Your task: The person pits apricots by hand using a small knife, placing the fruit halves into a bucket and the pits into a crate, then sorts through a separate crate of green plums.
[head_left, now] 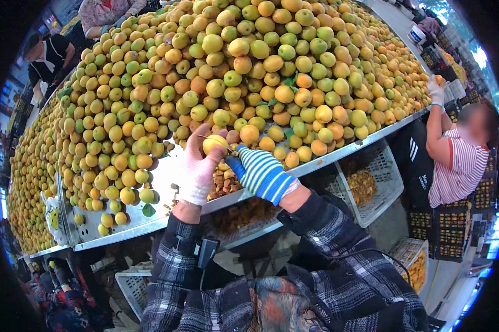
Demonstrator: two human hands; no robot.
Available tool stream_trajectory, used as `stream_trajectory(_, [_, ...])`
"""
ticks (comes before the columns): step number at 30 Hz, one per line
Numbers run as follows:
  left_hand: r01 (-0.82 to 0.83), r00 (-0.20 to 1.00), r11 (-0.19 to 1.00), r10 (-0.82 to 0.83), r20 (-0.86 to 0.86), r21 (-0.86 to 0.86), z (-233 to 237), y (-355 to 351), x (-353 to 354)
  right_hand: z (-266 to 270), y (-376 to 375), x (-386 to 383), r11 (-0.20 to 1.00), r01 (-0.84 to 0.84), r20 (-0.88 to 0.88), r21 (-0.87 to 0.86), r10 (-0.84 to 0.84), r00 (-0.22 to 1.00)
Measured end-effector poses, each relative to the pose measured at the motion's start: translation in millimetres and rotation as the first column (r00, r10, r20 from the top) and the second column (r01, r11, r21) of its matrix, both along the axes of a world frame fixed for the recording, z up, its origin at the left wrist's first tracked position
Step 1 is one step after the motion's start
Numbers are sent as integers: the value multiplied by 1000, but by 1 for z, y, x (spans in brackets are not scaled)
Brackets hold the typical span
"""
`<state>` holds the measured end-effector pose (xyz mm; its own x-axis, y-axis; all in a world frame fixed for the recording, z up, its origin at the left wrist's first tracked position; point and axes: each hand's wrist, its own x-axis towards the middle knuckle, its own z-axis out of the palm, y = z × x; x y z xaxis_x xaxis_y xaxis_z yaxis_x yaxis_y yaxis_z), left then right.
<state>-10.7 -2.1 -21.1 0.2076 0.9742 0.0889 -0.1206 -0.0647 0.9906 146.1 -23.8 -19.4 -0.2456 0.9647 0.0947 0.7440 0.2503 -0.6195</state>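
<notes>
My left hand (197,169), in a white and pink glove, is closed around a yellow apricot (214,144) above the table's front edge. My right hand (265,172) wears a blue and white striped glove. Its fingers are curled together against the apricot's right side; a small dark bit shows at the fingertips, too small to name. Below and between the hands lies a heap of brownish-orange apricot pieces (224,181). Right behind both hands rises a large pile of whole apricots (249,72), yellow, orange and green.
The metal table (122,229) runs across in front of me. A white plastic crate (379,185) with orange pieces stands below its edge. A co-worker in a striped shirt (465,163) sits at the right. Other people work at the far left. A white bag (55,221) lies at the left.
</notes>
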Motion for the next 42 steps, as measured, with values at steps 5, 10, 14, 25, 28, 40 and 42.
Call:
stream_trajectory(5, [116,800,949,85,595,-292,-12,-3,12,2,2,-3,997,47,-32,68,-45,998])
stream_trajectory(10, [224,796,929,0,605,-295,-8,-5,11,6,-4,-5,990,120,97,69,-126,987])
stream_trajectory(14, [-124,990,992,126,65,-29,-5,1,4,-5,-3,-1,990,83,62,110,-90,994])
stream_trajectory(25, [-18,887,911,204,414,-412,-2,-4,12,-6,1,-5,979,43,-6,198,-43,999])
stream_trajectory(28, [-272,961,928,277,-20,-254,8,-3,8,-11,2,-2,995,46,-11,83,-46,999])
stream_trajectory(40, [-390,891,921,373,-260,-17,7,-1,1,-27,4,-9,860,-319,217,398,249,944])
stream_trajectory(42, [-322,920,946,306,-245,-29,3,1,-1,-24,2,-11,868,-289,118,404,264,957])
